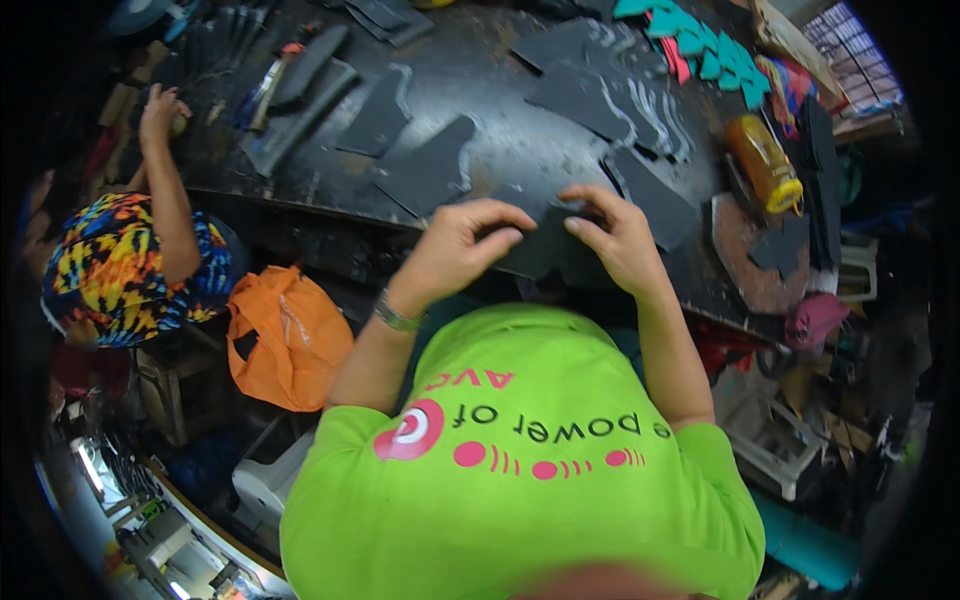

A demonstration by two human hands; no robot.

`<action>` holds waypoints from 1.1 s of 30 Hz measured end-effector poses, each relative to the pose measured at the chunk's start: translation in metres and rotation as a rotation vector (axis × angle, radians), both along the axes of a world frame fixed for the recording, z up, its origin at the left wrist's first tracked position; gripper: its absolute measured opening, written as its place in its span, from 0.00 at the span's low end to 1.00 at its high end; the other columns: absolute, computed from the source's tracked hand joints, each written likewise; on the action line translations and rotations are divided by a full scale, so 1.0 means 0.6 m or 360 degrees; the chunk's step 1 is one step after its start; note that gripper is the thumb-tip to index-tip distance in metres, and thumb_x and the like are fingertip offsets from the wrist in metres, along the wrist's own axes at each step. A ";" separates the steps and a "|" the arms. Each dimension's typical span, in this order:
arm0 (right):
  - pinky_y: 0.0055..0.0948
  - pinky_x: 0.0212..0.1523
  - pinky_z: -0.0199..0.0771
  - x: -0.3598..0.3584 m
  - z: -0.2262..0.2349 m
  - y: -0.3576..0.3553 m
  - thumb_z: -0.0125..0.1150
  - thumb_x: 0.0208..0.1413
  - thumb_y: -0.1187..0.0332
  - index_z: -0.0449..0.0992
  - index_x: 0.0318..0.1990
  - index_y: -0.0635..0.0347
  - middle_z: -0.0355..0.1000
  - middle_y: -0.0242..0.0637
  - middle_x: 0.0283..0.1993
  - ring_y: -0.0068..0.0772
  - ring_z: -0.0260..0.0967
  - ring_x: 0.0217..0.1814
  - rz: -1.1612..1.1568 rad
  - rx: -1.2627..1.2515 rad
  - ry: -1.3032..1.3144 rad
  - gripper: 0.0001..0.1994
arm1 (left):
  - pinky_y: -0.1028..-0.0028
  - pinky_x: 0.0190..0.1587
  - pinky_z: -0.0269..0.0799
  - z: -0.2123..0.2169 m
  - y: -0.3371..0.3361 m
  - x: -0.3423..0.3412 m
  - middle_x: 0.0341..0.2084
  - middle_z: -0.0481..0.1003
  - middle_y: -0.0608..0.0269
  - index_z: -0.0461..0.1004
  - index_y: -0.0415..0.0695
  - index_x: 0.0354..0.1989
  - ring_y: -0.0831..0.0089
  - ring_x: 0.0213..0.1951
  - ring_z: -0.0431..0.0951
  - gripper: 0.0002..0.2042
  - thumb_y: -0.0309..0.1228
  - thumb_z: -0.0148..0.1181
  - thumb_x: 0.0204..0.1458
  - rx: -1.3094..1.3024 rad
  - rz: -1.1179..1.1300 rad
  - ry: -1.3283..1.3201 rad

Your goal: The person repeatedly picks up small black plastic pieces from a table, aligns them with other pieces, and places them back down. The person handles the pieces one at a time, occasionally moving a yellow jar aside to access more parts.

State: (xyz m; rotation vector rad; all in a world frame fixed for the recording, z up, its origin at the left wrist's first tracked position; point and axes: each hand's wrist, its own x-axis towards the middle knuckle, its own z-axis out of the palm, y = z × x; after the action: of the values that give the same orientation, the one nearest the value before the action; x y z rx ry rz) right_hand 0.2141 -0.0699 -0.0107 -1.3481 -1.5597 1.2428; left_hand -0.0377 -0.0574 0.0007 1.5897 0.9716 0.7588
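Note:
My left hand (pixel 462 240) and my right hand (pixel 615 235) meet at the near edge of a dark workbench (pixel 520 130). Together they pinch a flat black cut piece (pixel 540 245) of sheet material, fingers curled over its top edge. A metal band sits on my left wrist. More black cut pieces (pixel 425 170) lie flat on the bench just beyond my hands, some edged in white. My bright green shirt fills the lower part of the view.
Another person in a multicoloured shirt (pixel 120 265) works at the left, one hand (pixel 160 105) raised to the bench. An orange bag (pixel 285 340) hangs below the bench. An orange bottle (pixel 765 160), teal cut shapes (pixel 700 40) and a round brown board (pixel 755 260) lie at the right.

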 end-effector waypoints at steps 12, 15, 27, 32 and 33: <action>0.28 0.41 0.74 0.019 -0.032 0.018 0.65 0.57 0.78 0.81 0.51 0.62 0.78 0.39 0.33 0.26 0.73 0.34 -0.0361 0.0283 -0.0235 0.13 | 0.53 0.66 0.60 -0.012 0.051 -0.017 0.57 0.73 0.53 0.80 0.46 0.52 0.54 0.62 0.71 0.17 0.34 0.71 0.54 0.0936 0.0490 0.0928; 0.25 0.43 0.73 0.038 -0.027 0.021 0.65 0.57 0.79 0.81 0.50 0.62 0.78 0.31 0.35 0.21 0.72 0.38 -0.0518 0.0281 -0.0102 0.13 | 0.45 0.70 0.52 -0.033 0.063 -0.031 0.64 0.68 0.49 0.78 0.47 0.57 0.50 0.68 0.64 0.24 0.39 0.73 0.52 0.0922 0.0595 0.1120; 0.27 0.50 0.76 0.027 -0.018 -0.006 0.70 0.56 0.74 0.82 0.44 0.67 0.83 0.38 0.40 0.26 0.79 0.44 -0.0095 0.0301 -0.0268 0.09 | 0.40 0.76 0.42 -0.032 0.062 -0.058 0.68 0.67 0.56 0.78 0.51 0.58 0.54 0.74 0.61 0.22 0.32 0.70 0.52 0.0753 -0.0051 0.0861; 0.25 0.47 0.74 0.038 -0.015 0.004 0.70 0.57 0.72 0.83 0.41 0.65 0.82 0.31 0.37 0.20 0.75 0.42 -0.0065 0.0045 0.0088 0.07 | 0.43 0.78 0.39 -0.033 0.064 -0.061 0.71 0.65 0.58 0.80 0.52 0.56 0.55 0.77 0.57 0.20 0.32 0.69 0.53 0.0773 -0.0245 0.0854; 0.24 0.47 0.74 0.036 -0.015 0.008 0.71 0.57 0.72 0.84 0.41 0.65 0.81 0.30 0.37 0.20 0.75 0.42 -0.0075 0.0032 0.0121 0.07 | 0.43 0.78 0.39 -0.033 0.065 -0.059 0.71 0.66 0.57 0.81 0.51 0.55 0.56 0.77 0.57 0.18 0.33 0.69 0.55 0.0756 -0.0232 0.0847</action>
State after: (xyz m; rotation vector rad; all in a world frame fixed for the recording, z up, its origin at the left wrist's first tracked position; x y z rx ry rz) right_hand 0.2358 -0.0652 -0.0196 -1.3026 -1.4757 1.2324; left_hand -0.0732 -0.0183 -0.0189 2.3273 1.0797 0.4890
